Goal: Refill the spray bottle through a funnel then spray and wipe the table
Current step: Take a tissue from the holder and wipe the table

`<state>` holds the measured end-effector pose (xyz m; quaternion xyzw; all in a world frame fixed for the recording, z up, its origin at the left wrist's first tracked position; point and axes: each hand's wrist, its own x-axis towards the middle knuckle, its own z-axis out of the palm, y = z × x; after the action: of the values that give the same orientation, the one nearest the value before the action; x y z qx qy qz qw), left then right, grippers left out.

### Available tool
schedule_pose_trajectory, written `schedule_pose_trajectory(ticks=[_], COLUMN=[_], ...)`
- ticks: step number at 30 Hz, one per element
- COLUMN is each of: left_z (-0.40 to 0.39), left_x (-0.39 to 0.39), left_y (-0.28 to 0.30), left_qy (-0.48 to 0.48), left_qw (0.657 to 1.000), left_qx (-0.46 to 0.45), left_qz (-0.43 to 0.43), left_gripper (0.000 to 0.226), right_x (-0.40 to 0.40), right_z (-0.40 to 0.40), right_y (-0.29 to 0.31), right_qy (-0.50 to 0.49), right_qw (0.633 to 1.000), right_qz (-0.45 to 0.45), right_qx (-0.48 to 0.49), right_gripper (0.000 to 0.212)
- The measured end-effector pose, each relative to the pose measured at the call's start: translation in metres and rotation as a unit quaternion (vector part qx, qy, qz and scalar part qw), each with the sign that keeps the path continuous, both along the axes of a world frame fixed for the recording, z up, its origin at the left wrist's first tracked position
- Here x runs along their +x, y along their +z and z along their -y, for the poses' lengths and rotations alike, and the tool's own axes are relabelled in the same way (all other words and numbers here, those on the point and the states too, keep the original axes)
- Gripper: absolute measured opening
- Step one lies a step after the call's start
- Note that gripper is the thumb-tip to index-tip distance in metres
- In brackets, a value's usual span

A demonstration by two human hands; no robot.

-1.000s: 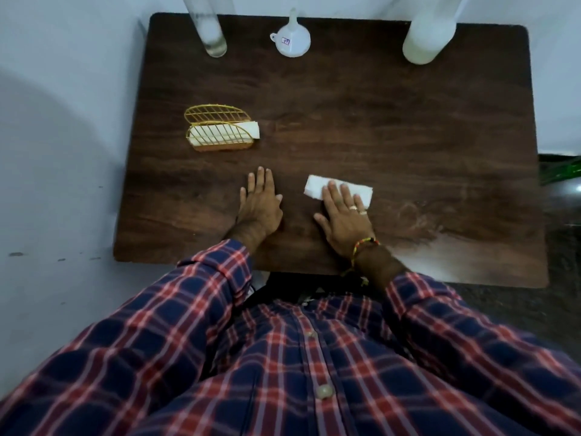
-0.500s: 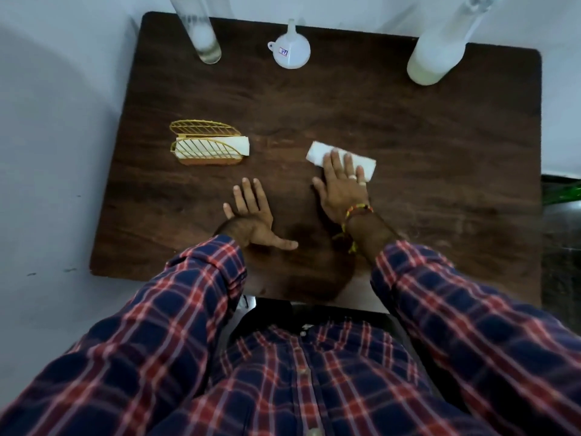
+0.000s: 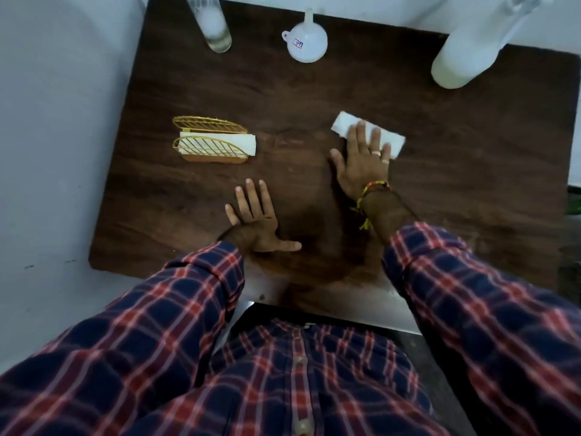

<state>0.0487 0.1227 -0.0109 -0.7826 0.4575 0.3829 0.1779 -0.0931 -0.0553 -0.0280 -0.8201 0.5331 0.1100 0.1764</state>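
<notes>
My right hand (image 3: 361,165) lies flat with straight fingers pressing a folded white tissue (image 3: 344,125) onto the dark wooden table (image 3: 471,171). My left hand (image 3: 256,220) rests flat on the table near the front edge, fingers spread, holding nothing. A white funnel (image 3: 306,42) stands upside down at the back middle. The white spray bottle (image 3: 462,58) stands at the back right, its top cut off by the frame. A clear bottle (image 3: 212,26) with a little liquid stands at the back left.
A gold wire napkin holder (image 3: 210,143) with white tissues sits left of centre. A pale wall borders the table's left and back sides. Dark floor shows to the right of the table.
My right hand has pushed the tissue away from me, toward the middle of the table. My left hand drew back toward the front edge and spread its thumb.
</notes>
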Motion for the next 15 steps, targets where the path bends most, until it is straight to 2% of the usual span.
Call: schedule_pose_trajectory(ticks=[3,7,9,13,15], left_z=[0.001,0.003,0.003,0.002,0.001], left_x=[-0.001,-0.001,0.0,0.0,-0.003], left_y=[0.002,0.005,0.005,0.005,0.003], left_qy=[0.0,0.007,0.004,0.003,0.008], left_qw=[1.0,1.0,1.0,1.0,1.0], left_qx=[0.003,0.014,0.012,0.01,-0.002], left_qz=[0.007,-0.012,-0.013,-0.012,0.0], left_gripper=[0.152,0.147,0.147,0.146,0.14], right_x=[0.019,-0.004,-0.028,-0.03,-0.016], right_z=[-0.005,-0.074,-0.093,-0.06,-0.052], right_y=[0.005,0.007,0.005,0.001,0.002], right_qy=[0.081,0.168,0.14,0.026,0.039], right_qw=[0.997,0.985,0.99,0.999,0.999], right_qz=[-0.008,0.001,-0.009,-0.015,-0.012], right_qx=[0.015,0.033,0.014,0.013,0.01], right_gripper=[0.072,0.074,0.076,0.072,0.073])
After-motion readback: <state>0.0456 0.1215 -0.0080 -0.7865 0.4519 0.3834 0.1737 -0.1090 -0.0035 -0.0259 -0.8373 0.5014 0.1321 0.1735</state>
